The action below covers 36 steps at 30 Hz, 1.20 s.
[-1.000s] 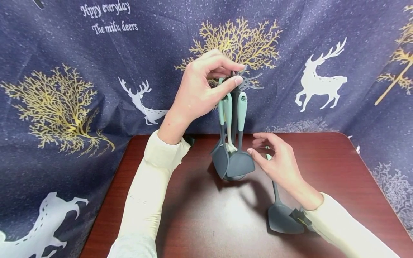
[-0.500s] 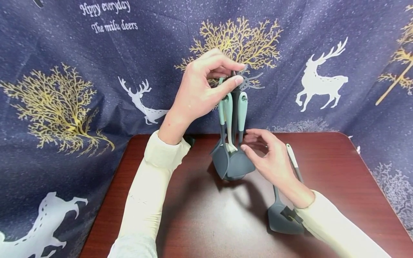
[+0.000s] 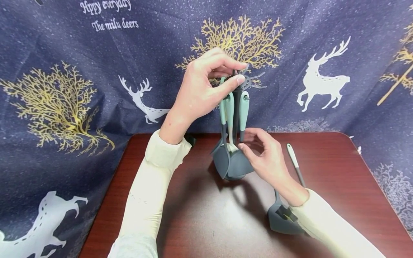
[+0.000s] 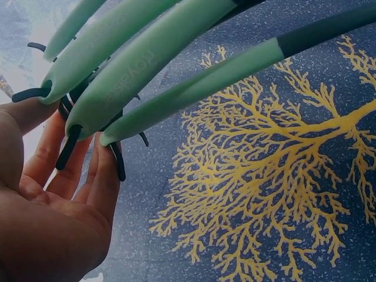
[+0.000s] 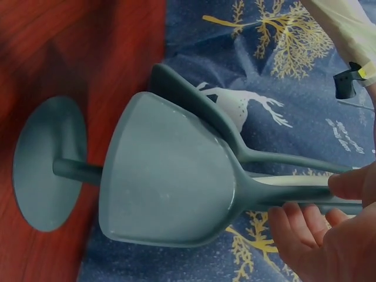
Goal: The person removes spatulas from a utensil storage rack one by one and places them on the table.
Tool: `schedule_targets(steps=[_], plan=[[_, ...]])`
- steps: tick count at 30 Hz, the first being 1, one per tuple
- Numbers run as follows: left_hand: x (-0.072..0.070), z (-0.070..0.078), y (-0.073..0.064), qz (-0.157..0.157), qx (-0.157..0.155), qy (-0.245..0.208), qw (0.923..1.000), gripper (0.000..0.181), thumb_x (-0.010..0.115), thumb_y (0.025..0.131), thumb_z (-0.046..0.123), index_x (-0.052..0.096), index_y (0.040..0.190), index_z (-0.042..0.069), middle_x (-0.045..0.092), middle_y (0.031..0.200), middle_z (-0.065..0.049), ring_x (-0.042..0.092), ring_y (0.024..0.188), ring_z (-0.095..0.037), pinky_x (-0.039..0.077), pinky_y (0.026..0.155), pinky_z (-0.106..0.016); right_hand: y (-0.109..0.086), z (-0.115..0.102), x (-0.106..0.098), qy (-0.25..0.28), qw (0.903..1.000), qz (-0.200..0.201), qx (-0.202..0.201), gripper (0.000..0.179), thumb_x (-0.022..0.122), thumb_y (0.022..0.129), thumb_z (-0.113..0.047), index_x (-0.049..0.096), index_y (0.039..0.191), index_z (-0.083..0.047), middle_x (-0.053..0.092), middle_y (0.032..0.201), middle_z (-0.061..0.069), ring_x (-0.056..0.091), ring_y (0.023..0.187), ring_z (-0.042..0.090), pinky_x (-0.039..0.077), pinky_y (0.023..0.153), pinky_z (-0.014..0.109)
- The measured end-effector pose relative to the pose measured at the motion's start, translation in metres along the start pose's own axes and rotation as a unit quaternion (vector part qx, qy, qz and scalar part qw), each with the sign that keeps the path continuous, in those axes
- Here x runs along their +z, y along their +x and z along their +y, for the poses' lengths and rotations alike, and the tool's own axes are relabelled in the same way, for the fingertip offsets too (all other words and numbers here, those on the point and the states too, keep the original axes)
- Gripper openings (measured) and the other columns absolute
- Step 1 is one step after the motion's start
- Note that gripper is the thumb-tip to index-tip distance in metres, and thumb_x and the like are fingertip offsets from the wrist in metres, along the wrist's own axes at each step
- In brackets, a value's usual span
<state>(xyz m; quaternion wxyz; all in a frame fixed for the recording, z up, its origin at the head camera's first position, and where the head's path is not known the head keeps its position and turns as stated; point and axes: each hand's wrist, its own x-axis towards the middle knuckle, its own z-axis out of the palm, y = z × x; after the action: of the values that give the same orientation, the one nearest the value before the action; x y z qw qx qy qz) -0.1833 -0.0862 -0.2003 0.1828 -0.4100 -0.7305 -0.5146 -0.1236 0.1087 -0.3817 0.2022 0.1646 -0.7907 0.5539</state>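
Note:
A dark grey utensil stand with a round base [image 5: 38, 158] rises from the table. At its top my left hand [image 3: 206, 86] pinches the hooked crown [image 3: 246, 82] between thumb and fingers. Several utensils with mint-green handles [image 4: 111, 100] hang from dark hooks, seen close up in the left wrist view. Among them are a grey turner [image 5: 170, 176] facing the right wrist camera, another grey utensil [image 3: 221, 163] left of it, and a pale one [image 3: 230, 122]. My right hand [image 3: 266, 157] holds the turner's neck, thumb in front and fingers behind.
On the reddish-brown table [image 3: 193, 222], a grey turner [image 3: 280, 218] lies partly beneath my right wrist. Beside it lies a utensil with a pale green handle [image 3: 292, 156], its head hidden by my forearm. A blue deer-print cloth [image 3: 274, 21] hangs close behind the table.
My right hand has moved left from above the lying utensils to the hanging turner's neck and taken hold of it. The pale handle on the table has come into view. My left hand stays put.

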Motion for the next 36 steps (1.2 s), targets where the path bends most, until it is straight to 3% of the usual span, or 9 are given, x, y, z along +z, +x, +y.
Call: schedule_targets(steps=[9,16,22,36], plan=[[0.0007,-0.0002,0.0004,-0.001,-0.002,-0.002,1.0000,0.017,0.077,0.095,-0.001,0.078,0.111,-0.005,0.070,0.107,-0.021,0.069,0.101,-0.027,0.061,0.100,-0.035,0.0013,0.0021,0.0026,0.023,0.9997,-0.005,0.002,0.020,0.074,0.091,0.014,0.071,0.106,0.000,0.072,0.096,0.012,0.073,0.092,0.015,0.063,0.083,0.018],[0.0010,-0.0008,0.0008,-0.002,-0.002,0.004,1.0000,0.017,0.077,0.095,-0.001,0.078,0.112,-0.005,0.070,0.107,-0.020,0.068,0.099,-0.014,0.061,0.100,-0.034,0.0021,0.0019,0.0009,0.017,0.9998,-0.012,0.000,0.020,0.074,0.091,0.014,0.070,0.104,0.000,0.071,0.095,0.013,0.070,0.088,0.012,0.061,0.079,0.016],[0.0010,-0.0004,0.0000,0.000,-0.006,-0.003,1.0000,0.017,0.077,0.095,-0.001,0.078,0.111,-0.006,0.069,0.107,-0.020,0.069,0.101,-0.025,0.061,0.100,-0.036,0.0020,0.0015,0.0013,0.012,0.9999,-0.009,-0.008,0.019,0.075,0.091,0.012,0.071,0.103,-0.001,0.070,0.092,0.011,0.068,0.086,0.015,0.059,0.078,0.014],[0.0014,0.0012,-0.0003,0.000,-0.010,-0.003,0.9999,0.018,0.077,0.095,-0.001,0.078,0.112,-0.006,0.068,0.106,-0.021,0.069,0.102,-0.029,0.061,0.101,-0.036,0.0001,0.0001,0.0008,0.013,0.9998,-0.005,-0.015,0.019,0.074,0.090,0.013,0.071,0.103,-0.001,0.069,0.092,0.011,0.067,0.085,0.016,0.059,0.080,0.014]])
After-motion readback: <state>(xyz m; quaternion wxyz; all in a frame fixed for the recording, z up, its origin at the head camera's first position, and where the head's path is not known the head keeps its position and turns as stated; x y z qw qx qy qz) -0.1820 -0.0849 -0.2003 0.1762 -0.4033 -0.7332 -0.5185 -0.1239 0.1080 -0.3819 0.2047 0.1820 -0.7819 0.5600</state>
